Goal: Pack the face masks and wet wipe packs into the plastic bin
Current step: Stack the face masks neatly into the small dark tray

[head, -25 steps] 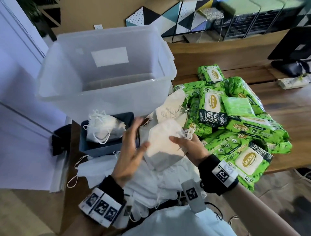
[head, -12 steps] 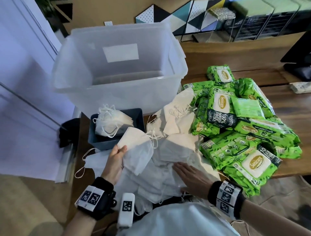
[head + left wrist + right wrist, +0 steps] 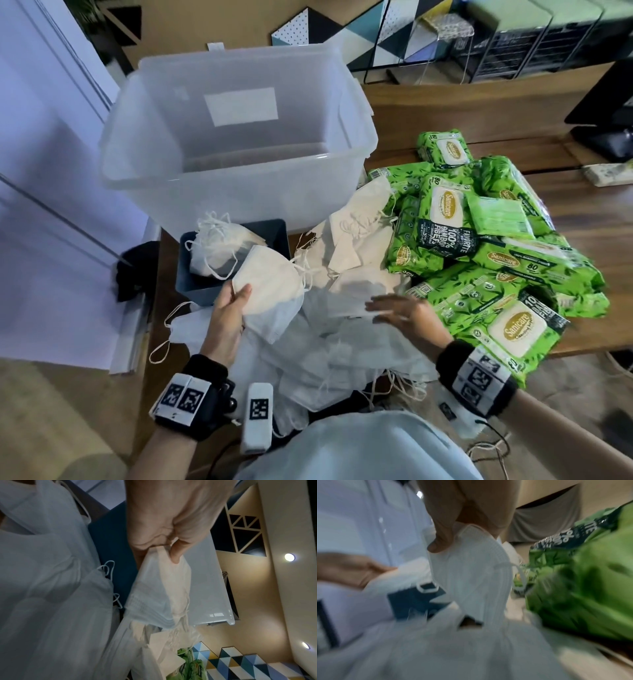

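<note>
A tall clear plastic bin [image 3: 222, 174] stands at the back left of the table with nothing visible inside. My left hand [image 3: 239, 298] pinches a stack of white face masks [image 3: 270, 291] in front of it; the left wrist view shows the thumb [image 3: 175, 557] on top of the stack [image 3: 159, 595]. My right hand [image 3: 376, 308] pinches a single white mask [image 3: 356, 294] over the loose mask pile [image 3: 342, 359]; in the blurred right wrist view that mask [image 3: 471, 568] hangs from thumb and fingers. Green wet wipe packs [image 3: 479, 246] are heaped to the right.
A small dark blue tub [image 3: 274, 233] holding a bundle of masks [image 3: 215, 246] sits against the clear bin's front wall, just beyond my left hand. More masks lean between the bin and the wipe packs. A dark monitor base [image 3: 603, 137] stands at the far right.
The mask stack, held by both hands a second ago, is now in my left hand alone, nearer the blue tub. My right hand dropped onto the pile and has pinched up one mask.
</note>
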